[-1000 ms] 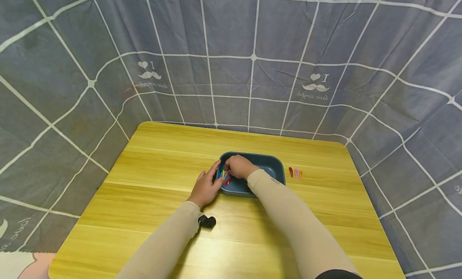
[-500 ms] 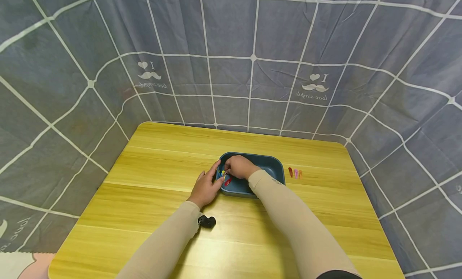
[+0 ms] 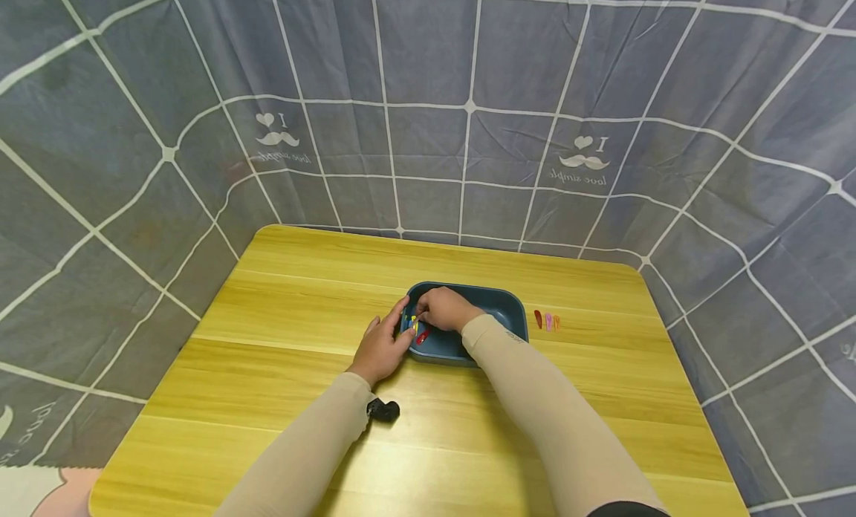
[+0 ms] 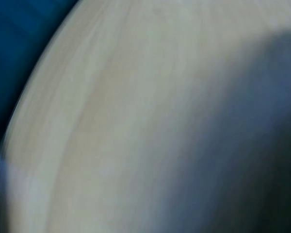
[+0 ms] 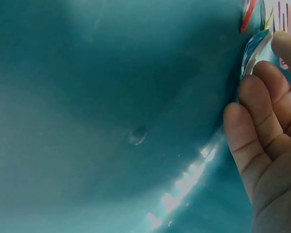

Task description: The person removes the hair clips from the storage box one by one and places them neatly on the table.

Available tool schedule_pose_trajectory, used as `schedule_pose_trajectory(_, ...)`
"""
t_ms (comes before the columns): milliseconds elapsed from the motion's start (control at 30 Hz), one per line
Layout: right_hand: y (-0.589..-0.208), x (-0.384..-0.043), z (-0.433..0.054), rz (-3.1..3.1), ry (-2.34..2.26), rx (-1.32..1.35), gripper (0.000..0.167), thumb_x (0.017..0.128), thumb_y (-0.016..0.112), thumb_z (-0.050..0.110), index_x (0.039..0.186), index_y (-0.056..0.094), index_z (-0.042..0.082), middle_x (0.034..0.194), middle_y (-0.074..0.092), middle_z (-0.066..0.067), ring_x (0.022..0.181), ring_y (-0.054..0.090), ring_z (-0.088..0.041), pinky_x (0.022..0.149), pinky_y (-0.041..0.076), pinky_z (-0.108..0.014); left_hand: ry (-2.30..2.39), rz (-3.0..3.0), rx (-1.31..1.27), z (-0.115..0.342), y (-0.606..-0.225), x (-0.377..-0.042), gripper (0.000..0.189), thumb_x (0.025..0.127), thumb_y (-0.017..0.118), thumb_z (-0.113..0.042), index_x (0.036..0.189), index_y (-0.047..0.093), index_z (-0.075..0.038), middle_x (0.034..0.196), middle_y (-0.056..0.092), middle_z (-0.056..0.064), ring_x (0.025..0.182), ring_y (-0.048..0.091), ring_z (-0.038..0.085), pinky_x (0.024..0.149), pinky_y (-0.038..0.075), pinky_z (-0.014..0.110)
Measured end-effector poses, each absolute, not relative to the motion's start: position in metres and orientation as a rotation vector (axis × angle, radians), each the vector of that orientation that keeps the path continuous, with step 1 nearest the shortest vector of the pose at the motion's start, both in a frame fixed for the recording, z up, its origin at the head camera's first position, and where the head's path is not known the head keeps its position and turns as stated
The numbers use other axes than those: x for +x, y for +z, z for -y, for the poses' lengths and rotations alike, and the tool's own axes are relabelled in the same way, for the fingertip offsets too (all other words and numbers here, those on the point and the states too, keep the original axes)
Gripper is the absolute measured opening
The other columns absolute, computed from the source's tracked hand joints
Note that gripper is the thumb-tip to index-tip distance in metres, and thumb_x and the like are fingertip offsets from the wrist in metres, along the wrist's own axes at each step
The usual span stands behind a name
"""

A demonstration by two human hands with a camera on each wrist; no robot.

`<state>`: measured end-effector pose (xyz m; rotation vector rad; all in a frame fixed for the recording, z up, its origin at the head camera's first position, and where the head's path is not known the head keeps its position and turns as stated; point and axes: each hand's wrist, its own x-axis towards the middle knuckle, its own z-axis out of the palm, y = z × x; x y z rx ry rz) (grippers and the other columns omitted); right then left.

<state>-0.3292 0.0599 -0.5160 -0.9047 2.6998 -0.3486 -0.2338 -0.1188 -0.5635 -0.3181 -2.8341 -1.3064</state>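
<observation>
A dark blue rectangular tray (image 3: 498, 288) lies on the table, with small colourful hair clips at its left end. My left hand (image 3: 380, 350) rests against the tray's left end, fingers fairly straight along the rim and thumb at the edge. Inside the tray, my right hand (image 3: 446, 309) pinches a pink slotted hair clip (image 5: 282, 14) between thumb and fingers. Close by lie a red hair clip (image 3: 423, 337) and a yellow one (image 3: 414, 319), partly hidden by the hands. The left wrist view is blurred and shows mostly table, with the tray (image 4: 19, 43) at the corner.
To the right of the tray, a dark red clip (image 3: 538, 319), a pink clip (image 3: 549, 322) and an orange clip (image 3: 557, 322) lie in a row on the wooden table (image 3: 321, 294). A grey checked curtain (image 3: 428, 138) surrounds the table behind and at both sides.
The right fingers have shifted slightly, and the pinched clip has changed angle over the clips at the tray's left end. The left hand and the tray stay in place.
</observation>
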Motion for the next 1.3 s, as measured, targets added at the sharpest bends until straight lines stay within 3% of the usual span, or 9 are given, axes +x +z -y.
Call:
schedule_pose_trajectory(433, -0.5126, -0.3254, -0.0606, -2.703, -0.458, -0.835, 0.010, 0.101, 0.071, 0.019, 0.095, 0.076, 0.014, 0.088, 0.073, 0.003, 0.078, 0.058, -0.010, 0.083, 0.056, -0.029, -1.321, 2.846, -0.306, 0.1194, -0.5652, -0.2354, 0.065, 0.108, 0.053, -0.040, 0.168, 0.027, -0.036, 0.148, 0.064, 0.012, 0.133, 0.066, 0.033, 0.136, 0.016, 0.053)
schedule_pose_trajectory(733, -0.5136, -0.3276, -0.0627, -2.663, -0.604, -0.790, 0.011, 0.099, 0.073, 0.016, 0.089, 0.070, 0.012, 0.081, 0.069, 0.003, 0.069, 0.053, -0.009, 0.067, 0.046, -0.022, -1.309, 2.851, -0.310, 0.1201, -0.5667, -0.2356, 0.065, 0.108, 0.052, -0.041, 0.168, 0.027, -0.036, 0.150, 0.062, 0.012, 0.136, 0.063, 0.032, 0.136, 0.015, 0.052)
schedule_pose_trajectory(867, -0.5120, -0.3271, -0.0632, -2.655, -0.626, -0.760, 0.008, 0.098, 0.069, 0.011, 0.090, 0.066, 0.011, 0.079, 0.064, 0.003, 0.070, 0.053, -0.011, 0.066, 0.045, -0.023, -1.301, 2.846, -0.317, 0.1200, -0.5671, -0.2351, 0.066, 0.108, 0.054, -0.039, 0.168, 0.027, -0.035, 0.149, 0.063, 0.012, 0.136, 0.063, 0.032, 0.136, 0.015, 0.052)
schedule_pose_trajectory(1100, -0.5128, -0.3274, -0.0635, -2.645, -0.630, -0.711, 0.018, 0.098, 0.074, 0.020, 0.089, 0.060, 0.012, 0.076, 0.057, 0.003, 0.069, 0.052, -0.013, 0.065, 0.042, -0.024, -1.289, 2.845, -0.309, 0.1196, -0.5671, -0.2352, 0.066, 0.108, 0.055, -0.038, 0.168, 0.028, -0.034, 0.154, 0.060, 0.010, 0.137, 0.062, 0.034, 0.136, 0.016, 0.053)
schedule_pose_trajectory(1300, -0.5143, -0.3278, -0.0648, -2.638, -0.618, -0.722, 0.009, 0.100, 0.070, 0.019, 0.096, 0.068, 0.011, 0.081, 0.065, 0.003, 0.071, 0.054, -0.013, 0.068, 0.045, -0.025, -1.286, 2.833, -0.325, 0.1198, -0.5672, -0.2351, 0.066, 0.108, 0.054, -0.038, 0.168, 0.028, -0.032, 0.152, 0.061, 0.012, 0.135, 0.063, 0.035, 0.135, 0.016, 0.055)
